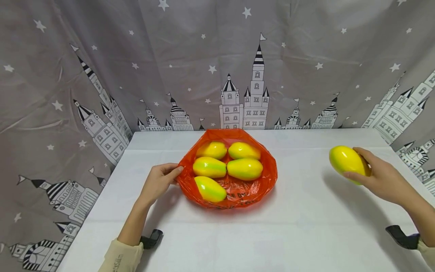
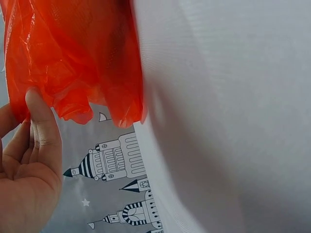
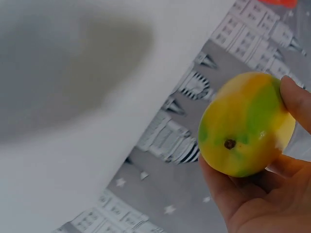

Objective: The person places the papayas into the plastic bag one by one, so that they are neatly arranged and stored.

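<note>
A red plastic bag [image 1: 270, 170] lies with its mouth spread wide, and several glossy yellow-green mangoes [image 1: 244, 169] rest inside it. My left hand [image 1: 158, 181] pinches the bag's left rim between thumb and fingers. In the left wrist view the thumb [image 2: 43, 114] presses against the crumpled red film. Off to the right, my right hand [image 1: 385, 177] grips another mango [image 1: 346, 160] above the table, well apart from the bag. The right wrist view shows this mango's round end with a brown stem spot, thumb on one side and fingers beneath.
A white cloth covers the table [image 1: 299, 230]. Behind and at both sides hangs a grey curtain [image 1: 190, 56] printed with castles and stars. Dark straps [image 1: 153, 238] sit at both wrists.
</note>
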